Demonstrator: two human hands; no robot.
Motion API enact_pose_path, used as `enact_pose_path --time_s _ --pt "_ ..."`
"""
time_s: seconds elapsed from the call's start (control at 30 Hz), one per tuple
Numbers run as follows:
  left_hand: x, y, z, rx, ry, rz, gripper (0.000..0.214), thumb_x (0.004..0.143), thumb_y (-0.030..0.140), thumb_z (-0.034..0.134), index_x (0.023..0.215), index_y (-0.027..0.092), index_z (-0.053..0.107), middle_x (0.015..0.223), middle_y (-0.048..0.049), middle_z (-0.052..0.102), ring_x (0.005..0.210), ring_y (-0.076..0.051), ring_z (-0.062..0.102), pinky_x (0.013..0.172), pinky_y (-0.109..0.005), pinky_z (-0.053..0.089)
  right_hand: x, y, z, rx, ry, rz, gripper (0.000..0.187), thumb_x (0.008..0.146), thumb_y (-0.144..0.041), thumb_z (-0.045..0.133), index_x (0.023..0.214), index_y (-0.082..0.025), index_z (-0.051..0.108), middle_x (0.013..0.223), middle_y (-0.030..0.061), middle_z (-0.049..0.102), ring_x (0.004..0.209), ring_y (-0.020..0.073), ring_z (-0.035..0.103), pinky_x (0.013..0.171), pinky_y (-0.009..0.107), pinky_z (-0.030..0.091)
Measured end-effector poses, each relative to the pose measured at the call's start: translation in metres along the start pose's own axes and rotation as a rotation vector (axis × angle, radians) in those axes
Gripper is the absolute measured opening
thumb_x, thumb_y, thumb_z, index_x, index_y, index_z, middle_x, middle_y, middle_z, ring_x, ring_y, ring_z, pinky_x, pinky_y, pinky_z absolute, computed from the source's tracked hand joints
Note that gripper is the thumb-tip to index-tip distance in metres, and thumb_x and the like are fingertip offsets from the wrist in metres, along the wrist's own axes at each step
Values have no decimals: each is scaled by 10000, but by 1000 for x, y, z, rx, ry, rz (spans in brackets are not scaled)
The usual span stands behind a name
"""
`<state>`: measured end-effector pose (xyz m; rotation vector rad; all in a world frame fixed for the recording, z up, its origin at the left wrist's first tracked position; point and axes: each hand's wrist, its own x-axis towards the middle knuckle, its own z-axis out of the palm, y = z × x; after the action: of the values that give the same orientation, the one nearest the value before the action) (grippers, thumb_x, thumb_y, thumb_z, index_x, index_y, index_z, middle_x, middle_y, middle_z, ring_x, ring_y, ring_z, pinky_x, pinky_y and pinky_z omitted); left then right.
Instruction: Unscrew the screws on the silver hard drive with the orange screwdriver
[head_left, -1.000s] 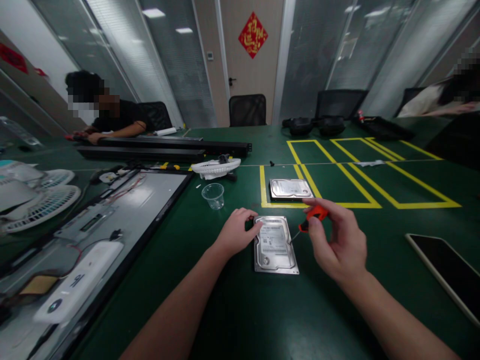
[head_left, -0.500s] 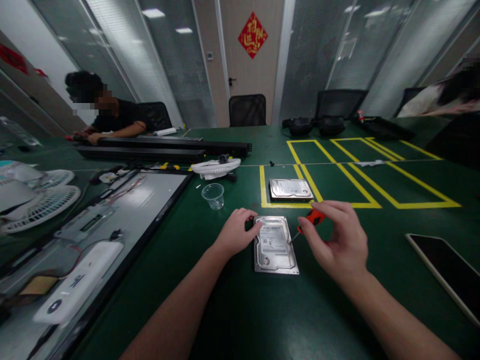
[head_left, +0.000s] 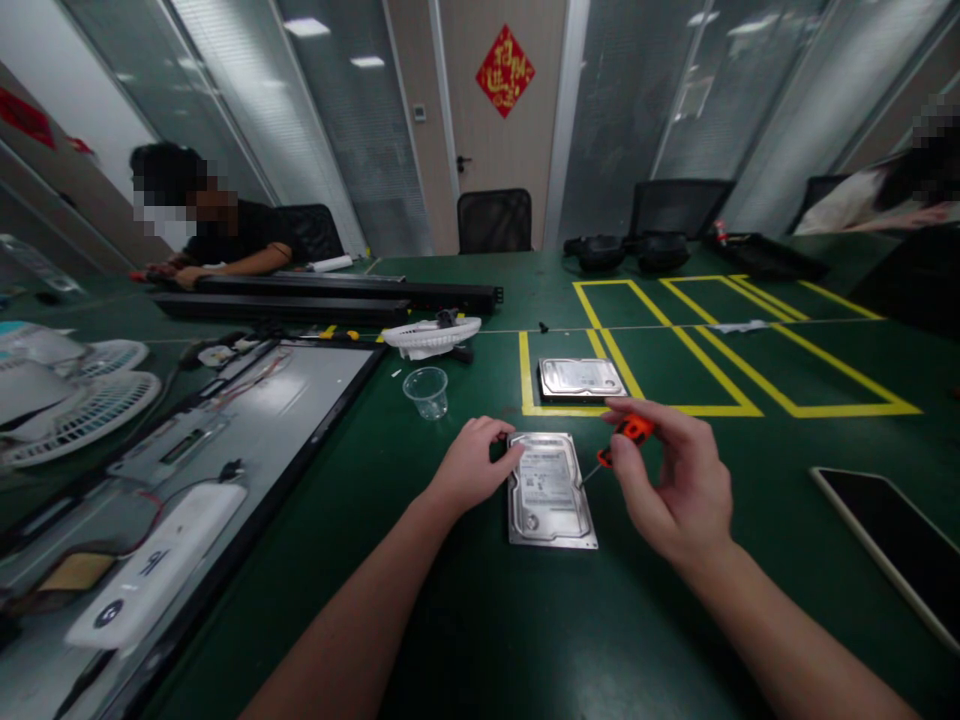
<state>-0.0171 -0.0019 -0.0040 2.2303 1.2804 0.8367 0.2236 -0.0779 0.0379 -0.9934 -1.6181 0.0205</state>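
A silver hard drive with a white label lies flat on the green table before me. My left hand grips its upper left edge, thumb on the top face and fingers along the side. In my right hand, a small orange-and-black screwdriver is held between thumb and fingers. It leans to the right, and its thin tip meets the drive's right edge. The screw under the tip is too small to make out. A second hard drive sits just beyond, inside a yellow-taped rectangle.
A clear plastic cup and a white fan part stand left of the drives. At the left lies a large opened panel. A phone lies at the right. Long black bars and a co-worker are beyond.
My right thumb and fingers have shifted around the screwdriver handle, which appears turned, its tip still at the same place. My left hand and the hard drive have not moved.
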Motion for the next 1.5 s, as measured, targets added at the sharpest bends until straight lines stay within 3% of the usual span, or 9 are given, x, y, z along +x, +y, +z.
enact_pose_path --time_s 0.13,0.27,0.6,0.73,0.97,1.17,1.33,1.5 --pt "0 0 0 4 -8 -3 223 961 350 654 1108 198 725 1035 -70 698 992 -246 626 882 -397 514 8 0 -2 -119 26 -154 564 800 -148 828 1317 -234 618 1155 100 689 1063 264 685 933 450 585" --pt "0 0 0 6 -7 3 212 963 342 654 1096 194 726 1029 -71 697 991 -244 621 889 -396 509 10 -2 -2 -186 37 -191 550 798 -142 831 1305 -222 636 1118 101 666 994 243 670 838 407 591" --pt "1 -1 1 5 -6 -5 222 958 336 658 1106 183 723 1038 -74 694 994 -243 621 893 -395 506 4 -1 -4 -39 -19 -86 495 884 -58 634 1361 -190 605 1224 127 702 1117 261 685 1005 460 554" --pt "1 -1 0 6 -8 -5 222 959 335 655 1108 185 725 1036 -72 695 996 -244 622 893 -395 509 6 -1 -3 -49 -11 -129 505 860 -66 704 1342 -196 619 1216 130 699 1120 270 686 990 460 559" --pt "1 0 1 7 0 0 209 955 328 664 1097 188 725 1030 -73 696 990 -241 618 900 -398 510 10 -1 -2 -180 46 -201 508 802 -96 812 1275 -201 659 1103 108 667 970 231 664 822 393 574" --pt "0 0 1 8 -8 -5 209 955 324 660 1100 188 725 1041 -74 698 992 -242 620 896 -402 509 5 0 -1 -72 10 -93 528 851 -71 713 1347 -217 611 1184 113 694 1066 265 689 945 466 564" --pt "1 0 1 8 -3 2 215 954 330 664 1097 181 722 1036 -74 698 988 -241 625 891 -397 512 -1 0 -1 -23 -16 26 531 900 -108 643 1408 -241 563 1254 111 691 1069 265 710 933 482 579" --pt "1 -1 2 8 2 8 219 954 333 663 1107 187 721 1034 -70 700 991 -241 626 895 -397 512 2 2 -1 -33 -2 -46 546 855 -118 736 1366 -236 585 1203 107 690 1079 270 699 964 488 567"
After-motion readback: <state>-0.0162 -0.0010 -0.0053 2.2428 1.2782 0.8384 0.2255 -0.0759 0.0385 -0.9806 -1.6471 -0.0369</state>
